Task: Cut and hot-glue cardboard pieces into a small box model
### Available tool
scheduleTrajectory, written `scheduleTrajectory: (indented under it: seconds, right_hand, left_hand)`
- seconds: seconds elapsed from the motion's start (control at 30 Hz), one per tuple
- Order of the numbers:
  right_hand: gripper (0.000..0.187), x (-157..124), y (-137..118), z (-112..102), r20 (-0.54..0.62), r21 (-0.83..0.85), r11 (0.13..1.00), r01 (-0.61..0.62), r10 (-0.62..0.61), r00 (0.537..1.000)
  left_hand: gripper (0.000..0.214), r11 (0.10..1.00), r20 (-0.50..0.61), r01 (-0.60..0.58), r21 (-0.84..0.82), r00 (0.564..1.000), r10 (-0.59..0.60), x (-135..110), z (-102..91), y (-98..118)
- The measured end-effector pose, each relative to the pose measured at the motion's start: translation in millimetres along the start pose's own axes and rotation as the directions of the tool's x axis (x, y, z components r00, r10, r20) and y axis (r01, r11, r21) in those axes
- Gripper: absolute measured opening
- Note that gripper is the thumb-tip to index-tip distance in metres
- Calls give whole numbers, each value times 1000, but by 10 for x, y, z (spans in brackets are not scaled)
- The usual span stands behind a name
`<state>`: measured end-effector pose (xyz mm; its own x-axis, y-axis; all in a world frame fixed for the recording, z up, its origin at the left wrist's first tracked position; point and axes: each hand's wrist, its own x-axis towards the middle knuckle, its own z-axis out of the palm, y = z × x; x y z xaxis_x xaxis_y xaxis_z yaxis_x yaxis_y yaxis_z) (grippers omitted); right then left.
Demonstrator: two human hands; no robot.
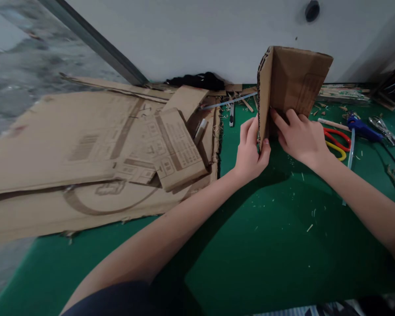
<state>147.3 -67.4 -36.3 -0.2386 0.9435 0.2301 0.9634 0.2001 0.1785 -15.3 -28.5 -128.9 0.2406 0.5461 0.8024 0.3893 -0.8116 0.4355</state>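
A piece of brown cardboard (296, 79), folded into two upright panels, stands over the green table. My left hand (252, 151) is closed around the lower part of its narrow left panel, thumb on the near side and fingers behind. Inside the fold, my right hand (301, 136) presses against the cardboard with its fingers apart, the index fingertip at the crease. Part of the right thumb is hard to make out. Behind the right wrist lie scissors (340, 139) with red and yellow handles and a blue glue gun (362, 127) with a black cord.
Large flattened cardboard sheets (52, 140) cover the table's left side, with a smaller cardboard piece (179, 149) and a whitish marker-like stick (200, 131) on top. A utility knife (231, 115) lies near the white wall (200, 39). Thin sticks (344, 92) and scraps litter the green table (266, 245).
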Motion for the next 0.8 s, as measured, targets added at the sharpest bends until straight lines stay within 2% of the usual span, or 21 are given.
scheduleTrajectory:
  seconds: [0.3,0.53,0.8]
  right_hand:
    - [57,0,-16,8,-27,11,1000,-21,22,999]
    - [60,-8,-7,24,-41,20,1000,-12,13,999]
    - [61,-35,-17,102,-30,25,1000,1,0,1000]
  left_hand:
    - [49,1000,-17,6,3,1000,-6,-2,1,-10]
    - [51,998,67,45,-38,997,-43,-12,-23,-39]
    - [53,995,-10,101,2,995,-100,-59,47,-97]
